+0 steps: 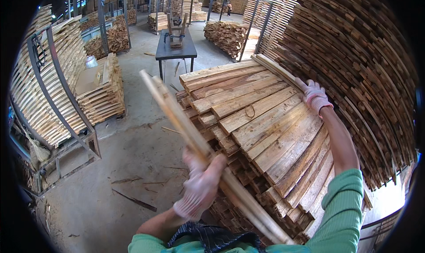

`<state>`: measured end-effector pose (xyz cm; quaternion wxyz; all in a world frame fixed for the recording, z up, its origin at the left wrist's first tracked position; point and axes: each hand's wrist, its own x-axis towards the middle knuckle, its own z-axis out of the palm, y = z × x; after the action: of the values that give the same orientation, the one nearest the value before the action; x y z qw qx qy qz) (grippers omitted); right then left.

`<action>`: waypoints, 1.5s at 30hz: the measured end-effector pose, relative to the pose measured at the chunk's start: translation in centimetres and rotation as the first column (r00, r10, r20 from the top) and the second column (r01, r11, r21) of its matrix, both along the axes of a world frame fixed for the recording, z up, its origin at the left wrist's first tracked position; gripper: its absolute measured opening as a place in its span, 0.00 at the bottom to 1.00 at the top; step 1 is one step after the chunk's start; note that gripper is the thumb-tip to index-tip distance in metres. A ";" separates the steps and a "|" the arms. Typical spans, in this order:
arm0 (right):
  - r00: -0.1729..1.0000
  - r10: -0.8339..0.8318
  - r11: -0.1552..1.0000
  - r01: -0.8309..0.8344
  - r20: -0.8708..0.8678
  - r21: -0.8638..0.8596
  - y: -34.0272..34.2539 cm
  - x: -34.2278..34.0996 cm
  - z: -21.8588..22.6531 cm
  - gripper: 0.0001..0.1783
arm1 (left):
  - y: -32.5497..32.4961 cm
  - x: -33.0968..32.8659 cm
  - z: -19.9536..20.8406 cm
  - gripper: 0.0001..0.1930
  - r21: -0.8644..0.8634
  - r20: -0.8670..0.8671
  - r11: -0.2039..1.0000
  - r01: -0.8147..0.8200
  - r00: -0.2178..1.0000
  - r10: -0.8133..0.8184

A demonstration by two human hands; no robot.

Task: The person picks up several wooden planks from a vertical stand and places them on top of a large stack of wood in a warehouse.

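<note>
My left hand, in a white and pink knit glove, is closed around a pair of long wooden strips. They slant from upper left to lower right past the near side of a stack of rough boards, blurred by motion. My right hand, gloved the same way, rests with its fingers spread on a narrow wooden strip along the stack's far right edge. The boards below lie side by side, fanned out, with uneven ends.
A tall wall of stacked boards rises close on the right. Metal racks with more boards stand at left. A dark table is ahead. Wood scraps lie on the concrete floor. A distant person stands at the back.
</note>
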<state>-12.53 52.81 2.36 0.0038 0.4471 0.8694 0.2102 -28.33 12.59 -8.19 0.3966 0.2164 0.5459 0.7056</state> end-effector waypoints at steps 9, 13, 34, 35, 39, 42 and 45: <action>0.750 0.163 0.318 -0.656 -0.641 -0.685 -23.7 -4.1 1.8 0.25 | 1.2 0.6 0.6 0.29 0.128 0.179 0.985 -0.117 0.979 0.094; 0.793 0.298 0.316 -0.607 -0.531 -0.729 -34.0 -0.2 5.0 0.42 | -1.8 0.0 3.9 0.20 0.271 0.191 0.955 -0.116 0.979 0.065; 0.922 0.203 0.876 -0.321 -0.328 -0.359 -22.3 3.4 -0.8 0.32 | 0.6 -0.4 2.8 0.30 0.548 -0.626 0.646 0.532 0.772 -0.104; 0.942 0.200 0.907 -0.282 -0.271 -0.311 -23.0 2.8 -0.7 0.30 | 0.4 -0.2 3.0 0.30 0.584 -0.615 0.595 0.553 0.779 -0.120; 0.985 0.109 0.950 -0.142 -0.133 -0.278 -23.1 1.5 -0.9 0.29 | 1.2 0.4 0.2 0.30 0.500 -0.702 0.533 0.682 0.680 -0.212; 0.942 0.208 0.921 -0.279 -0.263 -0.271 -23.1 1.1 0.9 0.28 | 2.2 1.3 1.0 0.24 0.092 -0.858 0.367 0.926 0.260 -0.442; 0.916 0.354 0.931 -0.364 -0.190 -0.022 -24.2 2.6 3.3 0.25 | 0.6 6.1 -2.1 0.25 0.372 -0.609 0.323 0.870 0.492 -0.622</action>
<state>-9.93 28.65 5.63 -0.1019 0.2970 0.9390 0.1407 -22.21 13.18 -10.29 0.4735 0.6919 0.1617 0.5205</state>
